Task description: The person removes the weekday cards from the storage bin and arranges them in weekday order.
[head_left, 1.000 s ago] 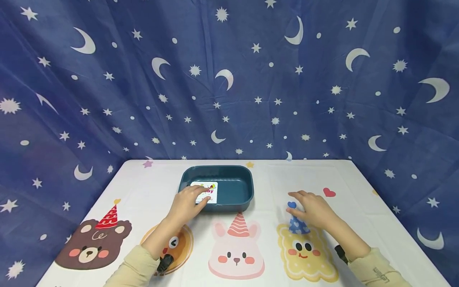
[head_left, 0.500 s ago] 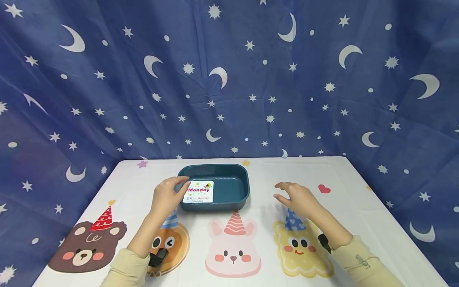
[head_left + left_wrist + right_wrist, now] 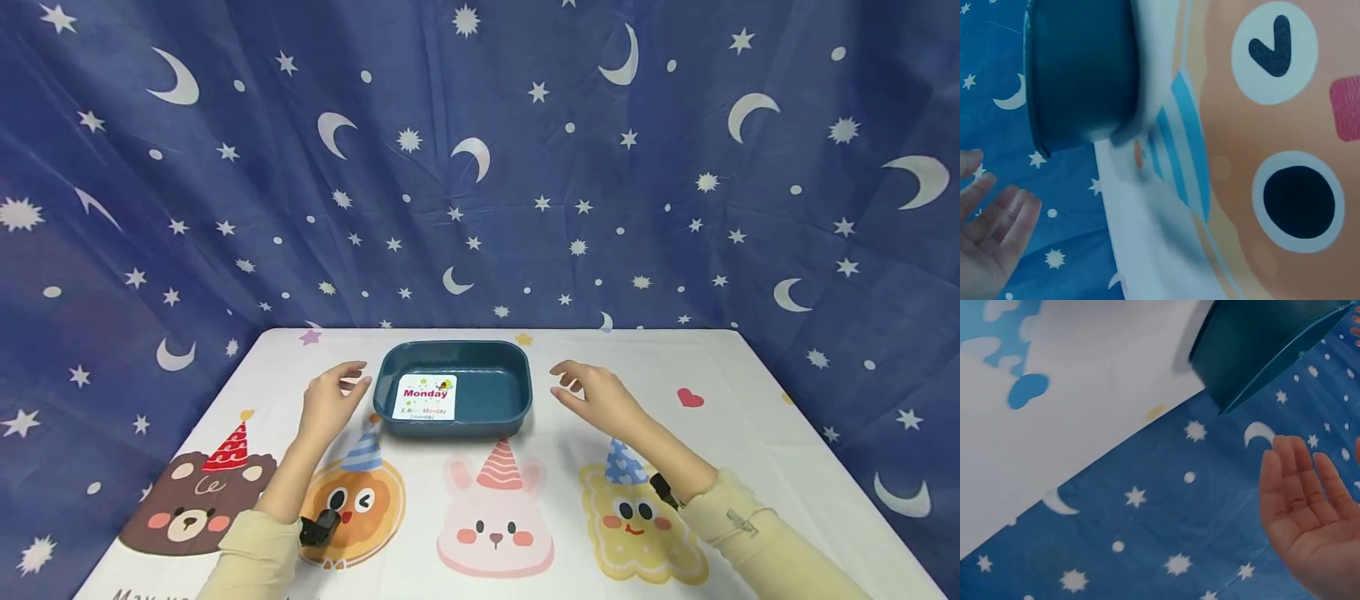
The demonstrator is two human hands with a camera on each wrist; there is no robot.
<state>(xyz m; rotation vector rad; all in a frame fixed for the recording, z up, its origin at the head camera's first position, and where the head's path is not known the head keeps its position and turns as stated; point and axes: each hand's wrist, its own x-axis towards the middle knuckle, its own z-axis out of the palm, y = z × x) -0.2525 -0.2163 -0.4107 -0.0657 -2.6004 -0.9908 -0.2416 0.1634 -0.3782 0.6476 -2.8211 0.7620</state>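
A dark teal plastic box [image 3: 491,398] with rounded corners stands near the back of the table. In its left half lies a white card [image 3: 425,397] printed "Monday" with Chinese characters below. My left hand [image 3: 330,402] is raised just left of the box, fingers bent loosely toward it and holding nothing. On the other side, a small gap away from the box, my right hand [image 3: 595,396] hovers with relaxed fingers and an empty palm. Both wrist views show the box's outer wall [image 3: 1079,69] beyond the hand.
A white tablecloth [image 3: 555,492] with printed animal and biscuit faces covers the table. Behind it and along both sides hangs a dark blue curtain [image 3: 525,167] with stars and moons. Each wrist wears a small black device [image 3: 321,527].
My left hand has drawn back leftward from over the card, which now shows fully inside the box. My right hand has moved left toward the box. The head view has shifted slightly.
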